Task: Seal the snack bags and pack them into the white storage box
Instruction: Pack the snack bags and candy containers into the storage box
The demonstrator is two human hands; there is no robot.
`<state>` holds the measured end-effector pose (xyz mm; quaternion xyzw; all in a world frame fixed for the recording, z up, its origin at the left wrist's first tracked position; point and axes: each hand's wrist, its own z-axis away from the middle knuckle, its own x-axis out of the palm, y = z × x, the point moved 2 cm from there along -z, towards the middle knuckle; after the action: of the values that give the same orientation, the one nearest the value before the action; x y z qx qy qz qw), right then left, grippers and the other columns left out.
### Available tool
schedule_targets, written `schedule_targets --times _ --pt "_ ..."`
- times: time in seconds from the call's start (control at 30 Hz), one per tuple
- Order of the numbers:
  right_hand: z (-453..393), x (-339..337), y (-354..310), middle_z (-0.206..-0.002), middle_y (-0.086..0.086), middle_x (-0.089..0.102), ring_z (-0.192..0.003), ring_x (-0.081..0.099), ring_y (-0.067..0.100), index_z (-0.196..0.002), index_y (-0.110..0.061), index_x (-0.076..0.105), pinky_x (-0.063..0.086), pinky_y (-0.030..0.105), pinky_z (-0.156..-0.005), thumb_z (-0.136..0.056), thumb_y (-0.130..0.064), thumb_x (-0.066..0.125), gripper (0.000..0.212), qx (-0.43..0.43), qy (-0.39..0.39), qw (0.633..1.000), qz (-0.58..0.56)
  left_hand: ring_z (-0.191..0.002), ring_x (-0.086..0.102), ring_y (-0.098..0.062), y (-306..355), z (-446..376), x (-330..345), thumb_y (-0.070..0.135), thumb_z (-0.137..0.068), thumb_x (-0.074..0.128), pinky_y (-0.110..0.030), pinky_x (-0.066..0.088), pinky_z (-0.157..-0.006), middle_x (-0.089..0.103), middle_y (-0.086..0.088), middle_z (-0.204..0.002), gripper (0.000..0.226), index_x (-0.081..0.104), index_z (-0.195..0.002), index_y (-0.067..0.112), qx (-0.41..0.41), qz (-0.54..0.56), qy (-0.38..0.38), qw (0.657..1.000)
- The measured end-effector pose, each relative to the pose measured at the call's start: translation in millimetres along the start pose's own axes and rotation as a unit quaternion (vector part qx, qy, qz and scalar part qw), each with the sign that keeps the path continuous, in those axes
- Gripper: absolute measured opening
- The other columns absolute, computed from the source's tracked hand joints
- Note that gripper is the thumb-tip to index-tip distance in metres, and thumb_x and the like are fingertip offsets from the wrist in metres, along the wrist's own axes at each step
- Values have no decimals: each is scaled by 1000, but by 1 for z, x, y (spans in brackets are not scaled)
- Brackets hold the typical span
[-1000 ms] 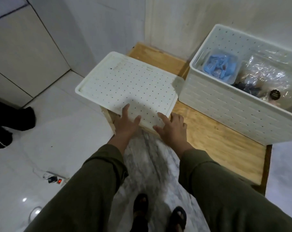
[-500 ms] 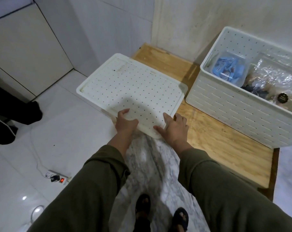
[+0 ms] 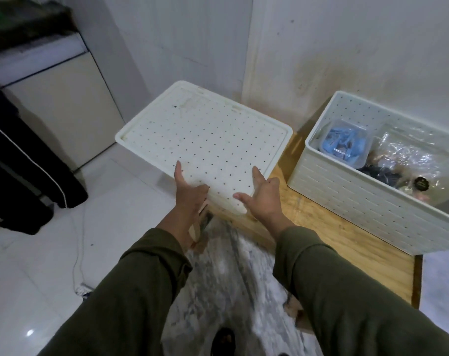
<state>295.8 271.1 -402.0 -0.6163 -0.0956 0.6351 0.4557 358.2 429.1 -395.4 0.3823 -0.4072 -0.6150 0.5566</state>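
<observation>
The white storage box (image 3: 367, 201) sat at the right of the frame on the wooden table (image 3: 346, 242), open at the top, close to the wall (image 3: 346, 47). Inside it I saw a clear bag of blue snack packets (image 3: 346, 146) at its left end and a larger crinkled clear bag (image 3: 411, 160) to the right of that, with a dark round piece (image 3: 420, 186) lying near the box's front wall. The perforated white lid (image 3: 205, 145) was at the centre of the frame, just left of the box, with its left part reaching out past the table over the white floor (image 3: 51, 253). I had both hands at its near edge: my left hand (image 3: 190, 194) held the near left part, thumb lying on top, a narrow grip on the lid; my right hand (image 3: 263, 199) gripped the near right corner, thumb across the top, fingers along the side edge. Dark clothing (image 3: 25, 160) hung at the left edge of the frame, beside a pale cabinet (image 3: 64, 104).
</observation>
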Motion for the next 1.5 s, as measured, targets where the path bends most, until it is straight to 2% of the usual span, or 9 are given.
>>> schedule_targets --times 0.27,0.33,0.43,0.67,0.87,1.07,1.27,1.43,1.5 --pt "11 -61 -32 -146 16 17 -137 25 31 -150 -20 10 21 34 -115 -81 -44 67 93 -30 56 998 13 -136 33 -28 67 22 17 4 -85 62 -31 38 -92 14 -1 -158 101 -9 -148 36 51 -139 -21 989" --pt "15 -85 -28 -149 18 13 -141 20 32 -150 -19 10 19 34 -116 -81 -44 68 94 -35 68 997 23 -140 27 -28 77 34 32 9 -84 66 -34 36 -101 9 -1 -159 102 -9 -149 33 76 -170 -27 982" --pt "23 -124 -14 -138 17 24 -132 33 32 -150 -20 11 28 34 -112 -80 -43 69 94 -35 88 995 34 -142 23 -28 89 54 64 16 -82 71 -39 33 -108 6 -2 -159 109 -14 -149 30 91 -189 -51 976" --pt "46 -218 59 -135 16 25 -127 36 32 -149 -20 15 33 37 -109 -79 -41 70 91 -29 126 991 36 -140 27 -30 90 108 170 18 -78 76 -38 29 -110 19 -10 -156 127 -36 -140 22 79 -163 -68 981" --pt "66 -290 137 -141 17 22 -131 33 32 -150 -20 14 30 33 -108 -80 -42 70 92 -23 107 993 49 -141 25 -31 61 157 256 25 -78 76 -37 29 -110 15 -11 -157 128 -36 -139 22 48 -175 -75 981" --pt "78 -329 202 -142 17 24 -134 31 31 -150 -19 16 31 33 -108 -79 -45 69 92 -7 79 994 75 -129 44 -32 21 189 315 35 -74 78 -39 38 -108 36 -17 -148 133 -37 -138 22 -5 -194 -76 978" --pt "84 -346 252 -137 15 31 -131 36 32 -149 -16 20 31 34 -109 -79 -48 67 90 30 55 996 71 -130 42 -32 4 210 356 29 -74 78 -36 38 -104 37 -17 -146 131 -36 -139 22 7 -215 -80 973" --pt "80 -353 273 -136 15 34 -129 38 33 -148 -15 24 34 37 -107 -79 -50 66 88 43 32 997 61 -110 60 -23 -3 214 373 28 -76 76 -28 44 -90 45 -17 -140 129 -36 -139 22 19 -232 -90 968" --pt "76 -356 277 -137 16 32 -131 36 33 -148 -16 23 32 37 -108 -80 -48 66 87 41 25 997 52 -73 65 -2 -2 215 376 29 -78 74 -22 43 -81 52 -17 -135 126 -36 -139 22 23 -236 -100 966"
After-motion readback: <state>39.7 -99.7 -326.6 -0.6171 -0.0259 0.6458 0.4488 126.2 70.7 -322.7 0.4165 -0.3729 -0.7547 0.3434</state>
